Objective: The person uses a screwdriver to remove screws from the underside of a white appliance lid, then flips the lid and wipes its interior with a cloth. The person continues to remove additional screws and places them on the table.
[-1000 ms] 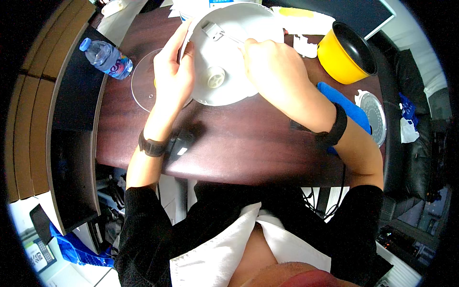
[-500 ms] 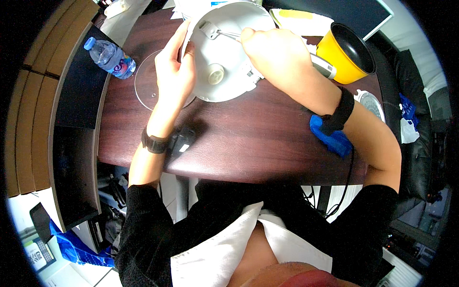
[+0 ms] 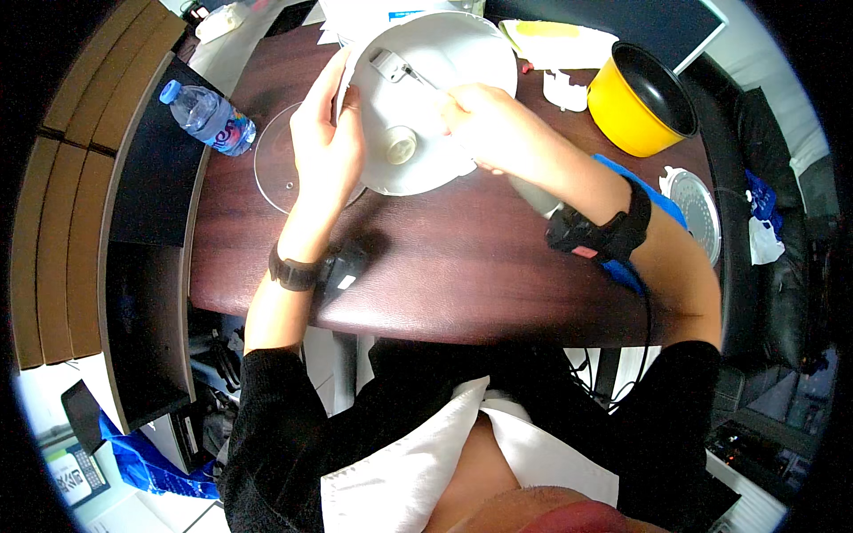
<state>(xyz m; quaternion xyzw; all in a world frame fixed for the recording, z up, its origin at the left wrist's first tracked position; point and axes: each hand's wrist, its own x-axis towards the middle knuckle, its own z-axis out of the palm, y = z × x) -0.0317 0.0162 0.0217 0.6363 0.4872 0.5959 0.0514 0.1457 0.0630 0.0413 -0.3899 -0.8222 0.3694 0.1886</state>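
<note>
My left hand (image 3: 330,147) grips the left rim of a white round housing (image 3: 426,169), thumb inside and fingers outside. The housing is tilted, its hollow side facing me. Inside it are a round cream knob-like part (image 3: 401,145) and a small white bracket with metal (image 3: 389,66). My right hand (image 3: 480,120) is closed round a screwdriver (image 3: 536,194). Its grey handle shows below my forearm, and its thin shaft points up and left at the bracket. Whether the tip touches a screw is too small to tell. A clear round lid (image 3: 271,169) lies partly behind my left hand.
Right of the housing stand a yellow pot (image 3: 622,111) with a black inside and a small white plastic piece (image 3: 564,91). A perforated disc (image 3: 693,209) and blue cloth (image 3: 625,277) lie near my right arm. A water bottle (image 3: 209,115) is at the left.
My right forearm has dropped and its wrist has turned, swinging the screwdriver handle down and left toward me. The white plastic piece beside the pot now shows. My left hand keeps its hold.
</note>
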